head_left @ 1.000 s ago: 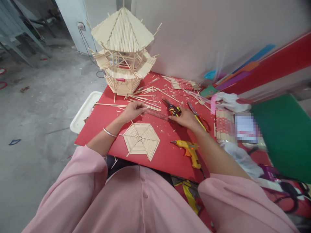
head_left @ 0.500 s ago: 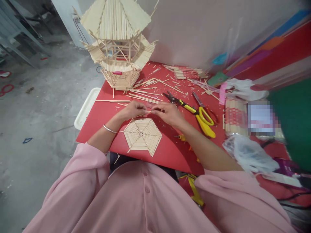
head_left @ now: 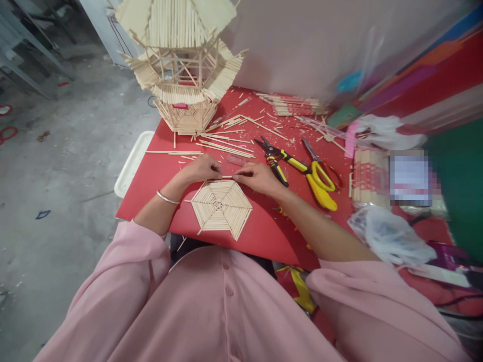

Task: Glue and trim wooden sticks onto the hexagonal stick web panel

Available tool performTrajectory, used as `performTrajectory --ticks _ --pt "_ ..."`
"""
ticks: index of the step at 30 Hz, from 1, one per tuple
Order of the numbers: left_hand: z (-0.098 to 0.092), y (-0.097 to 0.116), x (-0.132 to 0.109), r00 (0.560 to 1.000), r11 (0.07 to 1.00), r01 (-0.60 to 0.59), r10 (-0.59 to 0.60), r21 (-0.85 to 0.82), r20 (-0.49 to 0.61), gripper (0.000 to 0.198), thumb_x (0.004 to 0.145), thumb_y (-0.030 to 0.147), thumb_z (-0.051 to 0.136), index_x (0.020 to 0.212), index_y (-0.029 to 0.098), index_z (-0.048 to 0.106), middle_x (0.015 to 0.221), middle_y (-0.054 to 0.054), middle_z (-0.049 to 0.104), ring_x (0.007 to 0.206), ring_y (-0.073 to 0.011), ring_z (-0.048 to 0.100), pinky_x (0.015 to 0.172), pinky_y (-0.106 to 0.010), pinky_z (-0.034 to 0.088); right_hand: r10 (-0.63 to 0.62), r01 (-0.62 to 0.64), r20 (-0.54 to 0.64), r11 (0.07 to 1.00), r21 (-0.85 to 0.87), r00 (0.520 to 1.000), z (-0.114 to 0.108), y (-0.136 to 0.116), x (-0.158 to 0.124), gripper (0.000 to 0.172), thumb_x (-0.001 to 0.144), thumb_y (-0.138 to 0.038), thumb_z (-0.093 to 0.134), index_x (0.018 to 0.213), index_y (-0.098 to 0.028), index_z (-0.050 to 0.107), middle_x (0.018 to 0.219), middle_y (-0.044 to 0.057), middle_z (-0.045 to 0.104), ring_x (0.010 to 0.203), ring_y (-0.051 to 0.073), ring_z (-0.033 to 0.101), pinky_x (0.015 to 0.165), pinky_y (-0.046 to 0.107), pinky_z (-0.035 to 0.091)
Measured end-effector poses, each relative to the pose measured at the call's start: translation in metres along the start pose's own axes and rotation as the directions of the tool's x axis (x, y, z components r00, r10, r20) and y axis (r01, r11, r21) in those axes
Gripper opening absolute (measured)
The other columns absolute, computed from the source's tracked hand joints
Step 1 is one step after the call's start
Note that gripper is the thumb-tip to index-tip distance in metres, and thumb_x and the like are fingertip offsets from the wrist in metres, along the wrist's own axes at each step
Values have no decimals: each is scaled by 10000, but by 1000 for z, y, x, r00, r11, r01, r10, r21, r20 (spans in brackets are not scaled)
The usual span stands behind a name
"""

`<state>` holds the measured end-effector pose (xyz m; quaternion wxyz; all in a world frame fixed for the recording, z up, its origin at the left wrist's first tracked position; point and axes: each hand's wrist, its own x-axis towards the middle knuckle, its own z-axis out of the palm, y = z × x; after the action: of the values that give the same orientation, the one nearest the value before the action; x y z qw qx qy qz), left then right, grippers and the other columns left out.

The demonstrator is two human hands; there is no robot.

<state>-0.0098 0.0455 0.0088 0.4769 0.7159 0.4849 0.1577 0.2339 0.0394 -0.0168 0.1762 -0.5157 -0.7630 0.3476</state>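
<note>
A flat hexagonal panel of thin wooden sticks (head_left: pixel 221 206) lies on the red tabletop (head_left: pixel 151 183), close to the front edge. Along its far side, a short wooden stick (head_left: pixel 227 177) stretches between my hands. My left hand (head_left: pixel 204 168) pinches its left end, fingers closed. The right end is pinched between the thumb and fingers of my right hand (head_left: pixel 258 177). The panel's far rim is right under the stick; whether the two touch, I cannot tell. Just beyond my fingers lies a small clear reddish strip (head_left: pixel 236 160).
A tiered stick pagoda (head_left: pixel 184 90) stands at the back left. Loose sticks (head_left: pixel 226 146) lie before it. Cutters (head_left: pixel 298 166), pliers (head_left: pixel 277 168) and scissors (head_left: pixel 319 168) lie right of my hands. Bundled sticks (head_left: pixel 370 176) and a plastic bag (head_left: pixel 390 236) are farther right.
My hands have moved slightly apart and down toward the panel's far edge, so the stick between them shows more plainly. The view has shifted a little.
</note>
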Motion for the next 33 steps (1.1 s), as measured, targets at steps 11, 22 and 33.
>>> performTrajectory --ticks 11,22,33 --pt "-2 2 -1 1000 998 -19 17 68 19 128 714 132 656 703 145 783 624 -12 690 612 -120 571 606 -256 384 -26 27 26 999 -21 999 1 4 3 173 872 -395 756 910 -264 861 877 49 768 833 216 683 803 370 511" --pt "0 2 -1 999 997 -39 38 68 21 103 716 166 687 699 157 788 643 -20 707 615 -129 576 614 -262 389 -47 47 34 999 19 998 0 8 3 155 858 -392 759 892 -281 862 876 45 763 828 213 688 796 367 522" --pt "0 7 -3 1000 991 7 -10 132 25 133 724 141 648 715 154 780 615 -9 682 617 -136 584 628 -269 394 -59 62 51 997 -46 997 -3 6 2 148 879 -300 724 924 -274 862 933 50 794 882 220 708 853 372 528"
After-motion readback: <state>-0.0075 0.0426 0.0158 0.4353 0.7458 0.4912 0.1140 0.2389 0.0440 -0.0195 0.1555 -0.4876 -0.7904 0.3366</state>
